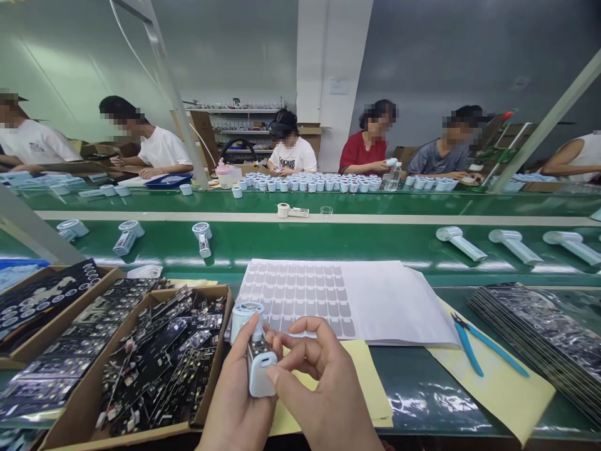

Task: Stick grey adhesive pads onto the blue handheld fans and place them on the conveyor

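Observation:
A light-blue handheld device (261,374) with a round head and an open handle showing a dark circuit board is held near the bottom centre. My left hand (239,388) is wrapped round its handle from the left, thumb along the side. My right hand (319,376) is closed at the device's right side, its thumb and fingertips touching the handle near the end with the small port. Whether those fingertips also pinch a small part is too small to tell. Behind the device lies a white sheet (385,300) with rows of grey stickers.
Cardboard box (225,338) of circuit boards at left; stacked boards (539,338) at right. Blue-handled cutters (469,347) rest on yellow paper (511,394). Similar devices (203,238) lie on the green belt (328,241). Several people sit across it.

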A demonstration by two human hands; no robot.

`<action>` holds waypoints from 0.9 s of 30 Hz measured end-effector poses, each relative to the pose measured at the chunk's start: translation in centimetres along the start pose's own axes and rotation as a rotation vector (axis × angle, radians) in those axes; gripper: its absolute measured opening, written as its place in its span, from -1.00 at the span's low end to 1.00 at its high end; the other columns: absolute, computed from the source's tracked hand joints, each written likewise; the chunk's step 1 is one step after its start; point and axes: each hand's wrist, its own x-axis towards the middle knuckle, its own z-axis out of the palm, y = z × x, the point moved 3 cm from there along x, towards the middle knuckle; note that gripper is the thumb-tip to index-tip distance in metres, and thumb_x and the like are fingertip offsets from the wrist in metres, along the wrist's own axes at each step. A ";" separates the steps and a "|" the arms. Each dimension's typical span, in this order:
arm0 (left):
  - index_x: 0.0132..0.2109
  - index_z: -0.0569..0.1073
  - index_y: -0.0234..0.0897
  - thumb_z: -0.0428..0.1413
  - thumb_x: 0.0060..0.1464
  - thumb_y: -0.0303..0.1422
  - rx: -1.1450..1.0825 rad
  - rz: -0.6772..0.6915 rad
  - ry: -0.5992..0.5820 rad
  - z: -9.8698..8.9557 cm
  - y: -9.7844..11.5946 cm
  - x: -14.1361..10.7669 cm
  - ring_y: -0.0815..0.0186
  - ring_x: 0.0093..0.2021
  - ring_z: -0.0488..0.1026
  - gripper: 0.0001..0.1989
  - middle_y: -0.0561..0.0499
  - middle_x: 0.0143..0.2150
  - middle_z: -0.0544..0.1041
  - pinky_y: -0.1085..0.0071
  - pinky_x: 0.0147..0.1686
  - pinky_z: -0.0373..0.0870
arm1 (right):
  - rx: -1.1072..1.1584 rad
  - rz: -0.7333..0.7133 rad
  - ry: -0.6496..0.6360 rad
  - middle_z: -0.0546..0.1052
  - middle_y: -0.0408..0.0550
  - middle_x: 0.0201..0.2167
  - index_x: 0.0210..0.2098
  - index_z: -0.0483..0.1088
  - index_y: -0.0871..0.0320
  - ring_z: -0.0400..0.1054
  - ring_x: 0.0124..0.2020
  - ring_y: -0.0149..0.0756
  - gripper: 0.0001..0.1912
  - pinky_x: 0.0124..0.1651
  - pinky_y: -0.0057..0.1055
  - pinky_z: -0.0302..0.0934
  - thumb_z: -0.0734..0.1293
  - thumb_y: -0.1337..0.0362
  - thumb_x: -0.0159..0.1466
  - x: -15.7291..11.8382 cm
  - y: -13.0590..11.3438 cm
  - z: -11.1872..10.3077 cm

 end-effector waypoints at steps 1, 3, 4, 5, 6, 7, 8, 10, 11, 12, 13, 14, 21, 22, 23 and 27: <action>-0.30 0.33 -0.35 0.03 0.24 -0.48 0.005 0.000 -0.002 0.0 0.0 0.0 0.46 -0.56 0.35 -0.89 0.04 -0.49 0.34 0.57 -0.54 0.45 | -0.001 0.000 0.000 0.55 -0.27 -0.57 -0.27 0.30 0.04 0.47 0.06 -0.09 -0.67 0.19 -0.15 0.24 0.38 0.38 -0.04 0.0 0.0 0.0; -0.31 0.33 -0.34 0.02 0.25 -0.48 0.010 0.000 -0.002 0.0 -0.1 0.0 0.46 -0.56 0.35 -0.88 0.04 -0.49 0.34 0.57 -0.54 0.45 | -0.004 -0.006 0.000 0.54 -0.27 -0.57 -0.27 0.29 0.04 0.47 0.06 -0.09 -0.67 0.18 -0.16 0.25 0.37 0.39 -0.03 0.0 0.0 0.1; -0.31 0.33 -0.35 0.02 0.25 -0.48 0.008 0.003 -0.004 -0.1 -0.1 0.0 0.46 -0.56 0.35 -0.88 0.04 -0.49 0.34 0.57 -0.54 0.45 | -0.010 -0.011 0.000 0.54 -0.27 -0.57 -0.27 0.29 0.04 0.47 0.06 -0.10 -0.67 0.18 -0.16 0.25 0.37 0.39 -0.03 0.0 0.0 0.1; -0.31 0.33 -0.35 0.02 0.25 -0.48 0.004 0.004 -0.005 -0.1 -0.1 0.0 0.46 -0.55 0.36 -0.88 0.04 -0.48 0.34 0.57 -0.54 0.45 | -0.016 -0.015 0.001 0.54 -0.27 -0.56 -0.27 0.29 0.04 0.47 0.06 -0.10 -0.67 0.17 -0.17 0.26 0.37 0.39 -0.03 0.0 0.0 0.1; -0.31 0.33 -0.35 0.02 0.25 -0.47 -0.001 0.001 -0.006 -0.2 -0.1 0.0 0.46 -0.55 0.36 -0.88 0.03 -0.48 0.35 0.57 -0.53 0.45 | -0.022 -0.017 0.002 0.54 -0.27 -0.57 -0.27 0.29 0.04 0.47 0.06 -0.10 -0.68 0.16 -0.18 0.27 0.37 0.39 -0.03 0.0 0.1 0.1; -0.30 0.33 -0.35 0.02 0.25 -0.47 -0.008 -0.005 -0.006 -0.3 -0.1 0.0 0.46 -0.54 0.37 -0.88 0.03 -0.47 0.35 0.57 -0.53 0.46 | -0.027 -0.017 0.003 0.54 -0.27 -0.57 -0.27 0.29 0.04 0.47 0.06 -0.11 -0.68 0.16 -0.19 0.28 0.37 0.39 -0.02 0.0 0.1 0.1; -0.30 0.34 -0.35 0.02 0.25 -0.46 -0.016 -0.011 -0.002 -0.3 -0.1 0.0 0.46 -0.54 0.37 -0.88 0.03 -0.47 0.35 0.57 -0.52 0.46 | -0.029 -0.016 0.002 0.54 -0.27 -0.57 -0.27 0.29 0.04 0.47 0.06 -0.11 -0.68 0.15 -0.20 0.28 0.37 0.39 -0.02 0.0 0.1 0.1; -0.29 0.34 -0.35 0.02 0.25 -0.45 -0.030 -0.019 0.004 -0.3 -0.1 0.0 0.46 -0.54 0.38 -0.88 0.04 -0.47 0.35 0.56 -0.52 0.47 | -0.026 -0.016 0.001 0.53 -0.28 -0.57 -0.27 0.28 0.03 0.47 0.06 -0.12 -0.68 0.15 -0.20 0.28 0.37 0.38 -0.02 0.0 0.1 0.2; -0.30 0.34 -0.34 0.02 0.26 -0.44 -0.034 -0.020 0.011 -0.3 -0.1 0.0 0.46 -0.54 0.38 -0.87 0.04 -0.47 0.35 0.57 -0.52 0.46 | -0.027 -0.017 0.001 0.53 -0.28 -0.57 -0.27 0.29 0.03 0.47 0.06 -0.12 -0.68 0.15 -0.21 0.27 0.37 0.37 -0.02 0.0 0.1 0.2; -0.31 0.34 -0.34 0.02 0.26 -0.44 -0.036 -0.019 0.013 -0.3 -0.1 0.0 0.46 -0.54 0.39 -0.87 0.03 -0.47 0.35 0.57 -0.53 0.46 | -0.031 -0.015 0.002 0.54 -0.27 -0.57 -0.28 0.29 0.03 0.46 0.07 -0.12 -0.69 0.16 -0.21 0.27 0.37 0.37 -0.02 0.0 0.1 0.2; -0.31 0.34 -0.34 0.01 0.26 -0.44 -0.036 -0.017 0.013 -0.2 -0.1 0.0 0.45 -0.54 0.39 -0.86 0.03 -0.47 0.36 0.57 -0.53 0.47 | -0.036 -0.012 0.004 0.54 -0.26 -0.56 -0.28 0.29 0.04 0.46 0.07 -0.12 -0.70 0.16 -0.20 0.26 0.37 0.38 -0.02 0.0 0.1 0.2; -0.31 0.34 -0.34 0.01 0.26 -0.44 -0.034 -0.015 0.013 -0.2 -0.1 -0.1 0.45 -0.54 0.39 -0.86 0.03 -0.47 0.36 0.56 -0.52 0.47 | -0.043 -0.010 0.006 0.54 -0.26 -0.56 -0.29 0.30 0.04 0.46 0.07 -0.12 -0.71 0.16 -0.20 0.26 0.37 0.38 -0.02 0.0 0.1 0.2; -0.34 0.33 -0.33 0.03 0.25 -0.45 -0.054 -0.018 0.014 -0.1 -0.2 -0.4 0.47 -0.56 0.37 -0.85 0.03 -0.49 0.35 0.58 -0.53 0.46 | -0.058 -0.013 0.012 0.57 -0.22 -0.53 -0.31 0.30 0.04 0.46 0.07 -0.10 -0.73 0.17 -0.18 0.24 0.37 0.39 -0.01 0.0 0.0 0.2; -0.34 0.33 -0.33 0.03 0.25 -0.45 -0.059 -0.024 0.014 0.0 -0.2 -0.4 0.47 -0.56 0.37 -0.84 0.03 -0.49 0.35 0.58 -0.53 0.46 | -0.065 -0.012 0.013 0.57 -0.22 -0.53 -0.31 0.30 0.04 0.46 0.07 -0.11 -0.73 0.17 -0.18 0.25 0.37 0.38 -0.01 0.0 0.1 0.3; -0.35 0.33 -0.33 0.03 0.25 -0.46 -0.060 -0.031 0.012 0.0 -0.2 -0.5 0.46 -0.56 0.38 -0.84 0.02 -0.49 0.36 0.58 -0.53 0.46 | -0.079 -0.015 0.014 0.56 -0.23 -0.54 -0.31 0.30 0.03 0.47 0.05 -0.12 -0.73 0.17 -0.19 0.25 0.37 0.38 0.00 -0.1 0.2 0.3; -0.36 0.35 -0.33 0.01 0.27 -0.42 -0.042 -0.042 0.018 0.2 -0.4 -0.7 0.45 -0.58 0.40 -0.80 0.03 -0.52 0.37 0.58 -0.58 0.46 | -0.230 -0.132 0.007 0.55 -0.23 -0.49 -0.23 0.33 0.02 0.52 -0.08 -0.15 -0.69 0.06 -0.23 0.35 0.37 0.38 0.03 -0.4 0.3 0.3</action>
